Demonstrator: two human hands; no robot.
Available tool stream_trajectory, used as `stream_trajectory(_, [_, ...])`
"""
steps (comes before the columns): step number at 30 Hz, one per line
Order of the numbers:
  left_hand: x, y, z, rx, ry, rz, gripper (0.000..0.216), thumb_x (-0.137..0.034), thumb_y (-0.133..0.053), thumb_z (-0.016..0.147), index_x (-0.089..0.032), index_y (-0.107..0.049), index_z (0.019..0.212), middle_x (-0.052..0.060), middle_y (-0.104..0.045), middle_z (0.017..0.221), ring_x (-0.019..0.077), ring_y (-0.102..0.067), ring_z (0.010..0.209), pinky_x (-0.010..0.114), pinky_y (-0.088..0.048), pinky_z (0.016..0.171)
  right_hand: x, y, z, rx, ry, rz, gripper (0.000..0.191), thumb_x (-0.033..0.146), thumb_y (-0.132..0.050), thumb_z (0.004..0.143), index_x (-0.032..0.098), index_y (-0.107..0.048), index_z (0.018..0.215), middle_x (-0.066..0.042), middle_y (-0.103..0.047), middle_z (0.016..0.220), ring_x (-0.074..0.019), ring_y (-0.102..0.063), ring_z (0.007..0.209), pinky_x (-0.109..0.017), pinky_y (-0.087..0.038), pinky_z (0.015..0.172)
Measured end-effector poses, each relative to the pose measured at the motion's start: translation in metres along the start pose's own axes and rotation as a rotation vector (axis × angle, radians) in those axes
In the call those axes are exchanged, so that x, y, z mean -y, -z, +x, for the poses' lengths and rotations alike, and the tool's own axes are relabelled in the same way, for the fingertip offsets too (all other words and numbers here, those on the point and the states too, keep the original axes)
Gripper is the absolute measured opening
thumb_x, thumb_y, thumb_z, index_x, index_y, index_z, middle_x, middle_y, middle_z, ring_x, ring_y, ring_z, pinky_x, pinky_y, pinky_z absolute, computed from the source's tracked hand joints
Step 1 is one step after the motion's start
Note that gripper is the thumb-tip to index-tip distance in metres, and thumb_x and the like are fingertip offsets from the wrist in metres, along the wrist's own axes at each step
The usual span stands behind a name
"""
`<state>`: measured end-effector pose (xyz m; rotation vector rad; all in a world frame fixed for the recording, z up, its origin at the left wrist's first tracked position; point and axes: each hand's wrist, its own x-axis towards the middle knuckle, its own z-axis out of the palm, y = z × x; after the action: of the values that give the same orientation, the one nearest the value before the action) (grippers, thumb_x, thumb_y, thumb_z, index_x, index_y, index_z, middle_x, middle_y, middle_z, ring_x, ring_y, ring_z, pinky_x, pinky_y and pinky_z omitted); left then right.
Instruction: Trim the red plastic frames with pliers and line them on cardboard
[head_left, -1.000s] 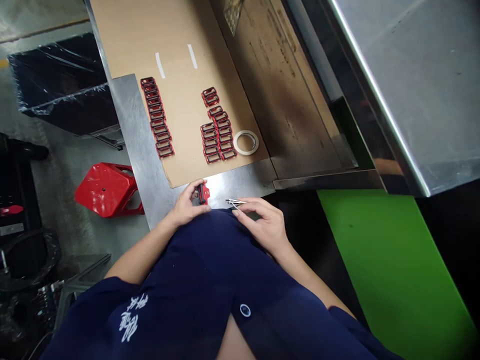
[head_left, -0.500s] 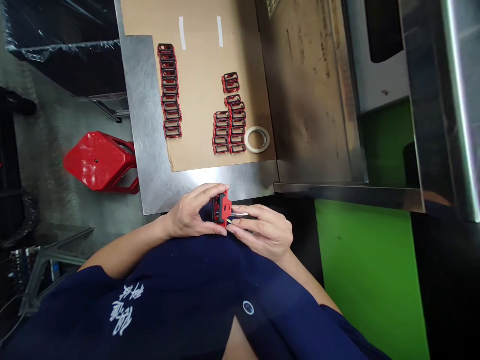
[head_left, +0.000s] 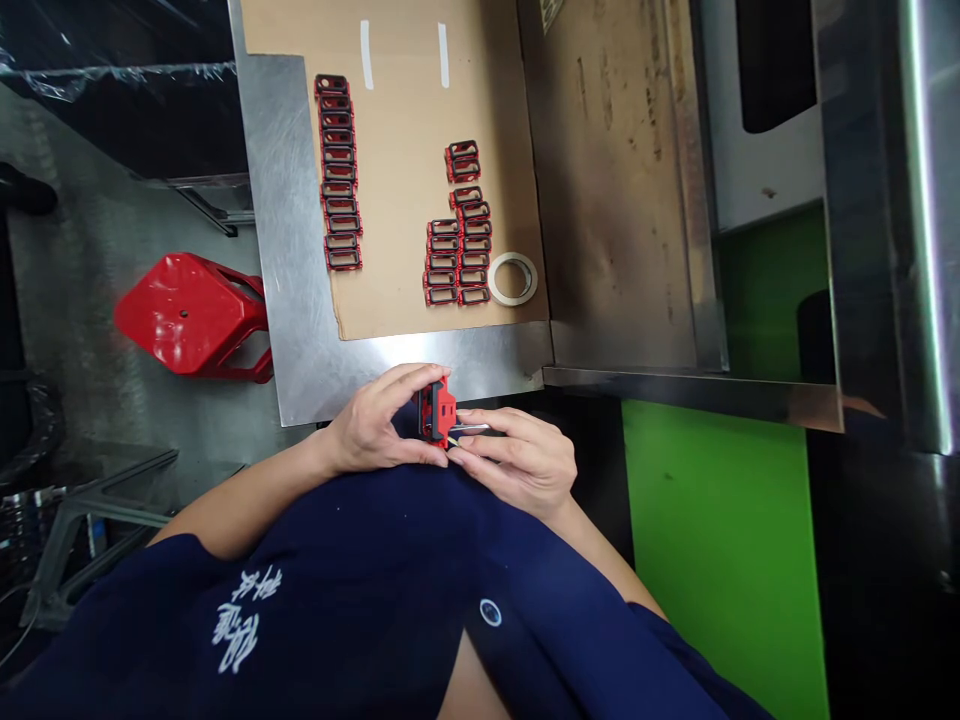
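My left hand (head_left: pixel 373 424) grips a small red and black plastic frame (head_left: pixel 445 410) between thumb and fingers, just in front of the metal table edge. The frame stands on its side, its red face toward my right hand (head_left: pixel 525 455). That hand pinches a thin silver tool (head_left: pixel 474 428), with its tip at the red face. A narrow yellowish piece shows below the tool, close to the fingertips. Exactly what kind of tool it is, and whether the tip touches the frame, I cannot make out.
On a cardboard sheet (head_left: pixel 397 200), similar frames form a left column (head_left: pixel 342 206) and a right cluster (head_left: pixel 458 262). A tape roll (head_left: pixel 490 279) lies beside the cluster. A raised panel (head_left: pixel 615 200) borders the right side. A red stool (head_left: pixel 180 310) stands left of the metal table (head_left: pixel 300 370).
The view has shifted slightly, so the hands and the held frame appear a little further left. Both hands keep the same hold, and the tool stays at the frame's red face.
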<state>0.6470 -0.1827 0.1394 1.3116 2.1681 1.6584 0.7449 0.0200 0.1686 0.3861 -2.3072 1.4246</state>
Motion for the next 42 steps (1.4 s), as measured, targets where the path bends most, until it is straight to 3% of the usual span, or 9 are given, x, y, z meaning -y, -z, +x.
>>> stream_trajectory(18, [0.0007,-0.0016,-0.0009,-0.036,-0.001,-0.023,0.098,-0.059,-0.085,0.069,-0.019,-0.047,0.150,0.016,-0.070,0.125,0.0272,-0.070,0.113,0.040,-0.061,0.097,0.0017,-0.0016,-0.0002,-0.013,-0.032,0.001,0.009,0.019,-0.080,0.086,0.025,-0.078,0.093,-0.006,-0.075,0.108,-0.0194,-0.076,0.078,-0.028,-0.065,0.064])
stream_trajectory(25, [0.0007,-0.0015,-0.0018,-0.039,0.001,-0.011,0.099,-0.060,-0.084,0.068,-0.019,-0.046,0.150,0.016,-0.070,0.125,0.0263,-0.070,0.114,0.040,-0.061,0.098,0.0016,-0.0010,0.0004,-0.005,-0.038,0.042,0.018,0.014,-0.081,0.083,0.025,-0.079,0.097,-0.007,-0.074,0.111,-0.0186,-0.075,0.077,-0.028,-0.065,0.065])
stream_trajectory(35, [0.0044,-0.0049,-0.0063,-0.051,-0.045,0.017,0.101,-0.063,-0.079,0.073,-0.021,-0.039,0.155,0.016,-0.068,0.127,0.0264,-0.070,0.115,0.040,-0.061,0.098,0.0022,-0.0023,-0.0029,0.023,-0.128,0.049,0.007,0.020,-0.081,0.087,0.025,-0.080,0.091,-0.005,-0.075,0.105,-0.0223,-0.077,0.085,-0.029,-0.068,0.069])
stream_trajectory(42, [0.0023,-0.0009,-0.0049,-0.032,-0.069,0.068,0.099,-0.062,-0.078,0.074,-0.017,-0.040,0.154,0.018,-0.069,0.125,0.0265,-0.070,0.115,0.039,-0.061,0.099,0.0036,0.0002,0.0014,0.073,-0.049,0.001,0.010,0.018,-0.079,0.089,0.023,-0.079,0.097,-0.006,-0.075,0.108,-0.0204,-0.076,0.085,-0.027,-0.066,0.068])
